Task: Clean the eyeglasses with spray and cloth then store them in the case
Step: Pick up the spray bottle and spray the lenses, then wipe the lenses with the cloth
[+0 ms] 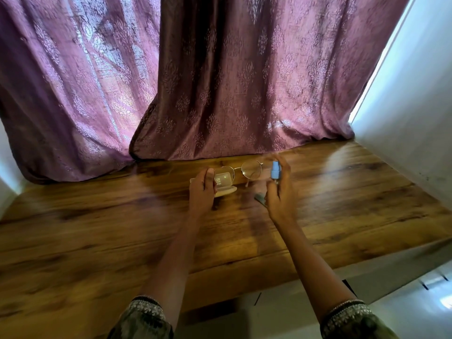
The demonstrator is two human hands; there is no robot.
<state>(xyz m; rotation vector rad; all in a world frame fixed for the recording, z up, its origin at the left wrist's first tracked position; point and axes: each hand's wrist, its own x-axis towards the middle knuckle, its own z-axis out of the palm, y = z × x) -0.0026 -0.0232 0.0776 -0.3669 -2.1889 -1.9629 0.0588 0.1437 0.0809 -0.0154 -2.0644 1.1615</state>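
I hold the glasses (252, 169) up over the table (97, 228). My left hand (204, 189) pinches one end, which my fingers hide. My right hand (278, 192) is curled round the blue spray bottle (275, 169) just beside the other lens, covering its lower half. The white case (226, 190) lies beneath, partly behind my left hand. A dark scrap (259, 199) by my right hand is too hidden to make out.
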